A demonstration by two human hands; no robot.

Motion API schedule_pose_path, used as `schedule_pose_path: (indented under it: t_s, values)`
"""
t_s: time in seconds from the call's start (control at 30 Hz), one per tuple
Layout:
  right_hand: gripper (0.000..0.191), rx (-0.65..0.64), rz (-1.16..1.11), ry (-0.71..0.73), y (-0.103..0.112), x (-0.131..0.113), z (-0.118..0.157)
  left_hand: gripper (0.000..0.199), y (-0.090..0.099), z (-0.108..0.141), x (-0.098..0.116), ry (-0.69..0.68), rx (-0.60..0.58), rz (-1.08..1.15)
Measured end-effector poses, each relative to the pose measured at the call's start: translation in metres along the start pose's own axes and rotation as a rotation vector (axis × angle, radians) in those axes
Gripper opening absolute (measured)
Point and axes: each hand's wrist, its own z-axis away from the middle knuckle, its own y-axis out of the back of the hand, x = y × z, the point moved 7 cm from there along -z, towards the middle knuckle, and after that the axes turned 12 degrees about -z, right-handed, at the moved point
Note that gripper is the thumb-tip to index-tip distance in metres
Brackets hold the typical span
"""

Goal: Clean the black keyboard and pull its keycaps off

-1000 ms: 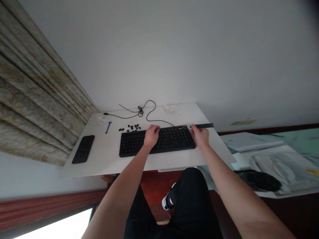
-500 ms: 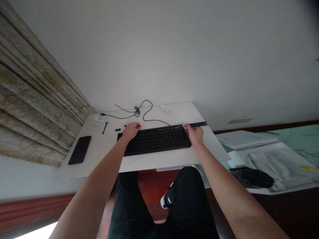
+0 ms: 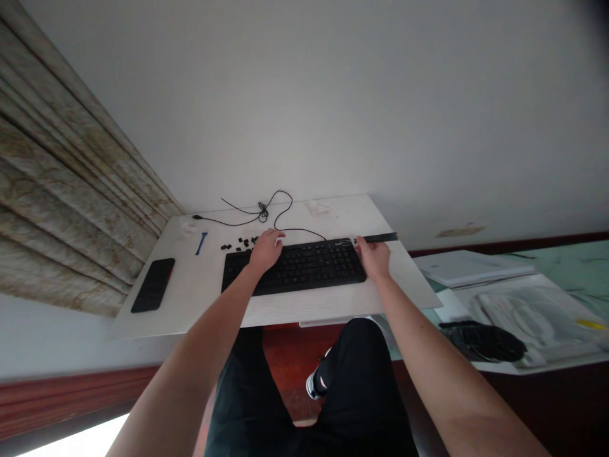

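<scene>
A black keyboard (image 3: 304, 265) lies on a white desk (image 3: 309, 308). My left hand (image 3: 267, 249) rests over its upper left part, fingers bent and slightly apart, with nothing visible between them. Several small black keycaps (image 3: 245, 242) are scattered beyond the keyboard's upper left edge, close to that hand. At the upper right corner, my right hand (image 3: 373, 255) is closed, thumb and fingers pressed together; what they grip is partly hidden. Thin silvery wires (image 3: 341, 242) show over the keys left of its fingertips, and a dark narrow strip (image 3: 383, 237) emerges behind the hand.
A thin black cable (image 3: 290, 202) with a tied bundle lies along the back. A blue tool (image 3: 202, 244) and a black phone (image 3: 153, 285) lie on the left. A curtain (image 3: 71, 178) hangs beside the desk. To the right, a lower surface holds a black pouch-like item (image 3: 483, 341).
My left hand has moved right along the keyboard's top edge, away from the keycaps, uncovering more of them. The right hand stays where it was.
</scene>
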Motion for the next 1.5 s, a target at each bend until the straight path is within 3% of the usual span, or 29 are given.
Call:
schedule_pose_path:
  t_s: [0.1,0.2,0.37,0.67,0.77,0.9,1.0,1.17,1.33,1.5]
  values:
    - [0.039,0.012,-0.051,-0.039,0.000,-0.004,0.003,0.028,-0.019,0.000,0.036,-0.052,-0.023,0.086]
    - [0.039,0.015,-0.072,-0.047,0.000,-0.009,0.005,0.028,-0.033,0.002,0.052,-0.031,-0.008,0.140]
    - [0.040,0.022,-0.088,-0.051,0.001,-0.007,0.003,0.031,-0.043,0.007,0.048,0.041,0.019,0.185]
    - [0.034,0.054,-0.294,-0.144,0.001,-0.011,-0.003,0.038,-0.042,0.011,0.050,0.015,0.006,0.148]
    - [0.037,-0.071,-0.217,-0.104,-0.020,-0.034,0.007,0.039,-0.041,0.011,0.051,0.005,0.009,0.137]
    - [0.035,-0.374,-0.085,-0.007,-0.071,-0.072,0.032,0.041,-0.038,0.012,0.052,0.008,0.010,0.120]
    - [0.025,-0.498,0.122,0.092,-0.100,-0.092,0.044,0.041,-0.036,0.012,0.054,0.003,0.018,0.109]
    - [0.025,-0.574,0.375,0.172,-0.125,-0.102,0.046,0.032,-0.036,0.012,0.055,-0.015,0.029,0.089]
    - [0.020,-0.624,0.394,0.141,-0.135,-0.102,0.048,0.016,-0.038,0.011,0.053,-0.010,0.042,0.087]
    - [0.016,-0.624,0.438,0.155,-0.140,-0.106,0.051,0.017,-0.041,0.009,0.046,0.061,0.046,0.111]
